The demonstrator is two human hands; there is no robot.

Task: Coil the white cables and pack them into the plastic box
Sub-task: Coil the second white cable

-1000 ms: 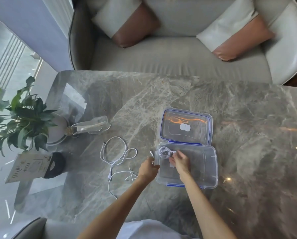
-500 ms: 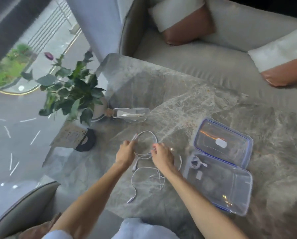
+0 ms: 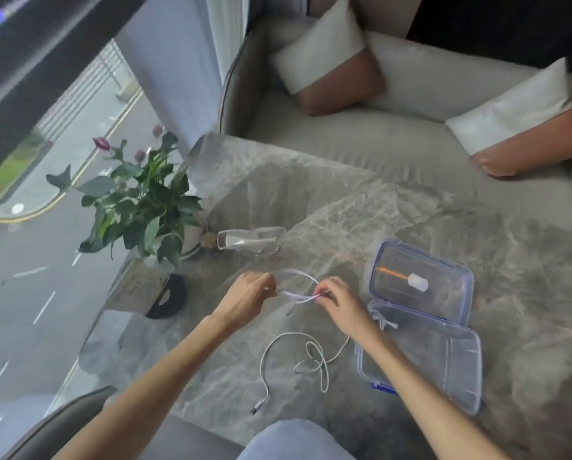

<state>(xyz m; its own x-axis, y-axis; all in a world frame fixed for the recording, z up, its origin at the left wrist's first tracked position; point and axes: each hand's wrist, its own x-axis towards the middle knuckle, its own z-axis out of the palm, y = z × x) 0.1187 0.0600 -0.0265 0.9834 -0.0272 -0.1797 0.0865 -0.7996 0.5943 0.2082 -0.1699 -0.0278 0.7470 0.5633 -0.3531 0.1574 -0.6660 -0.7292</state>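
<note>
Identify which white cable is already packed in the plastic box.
The coiled cable in the plastic box. One is stretched between the left hand and right hand; another lies loose on the table.

White cable (image 3: 298, 287) stretched between both grips, second white cable (image 3: 306, 355) loose below them, grey marble-veined desk (image 3: 344, 210), clear plastic box (image 3: 457, 370) with blue trim right of the grips, green-leaved plant (image 3: 141, 207) with purple buds to their left, white-and-brown cushions (image 3: 327, 71) beyond

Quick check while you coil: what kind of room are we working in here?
Probably a lounge or café seating corner, upstairs: a marble-look table, a cushioned sofa with two-tone pillows, and a big window looking down on a street beside a potted plant.
</note>
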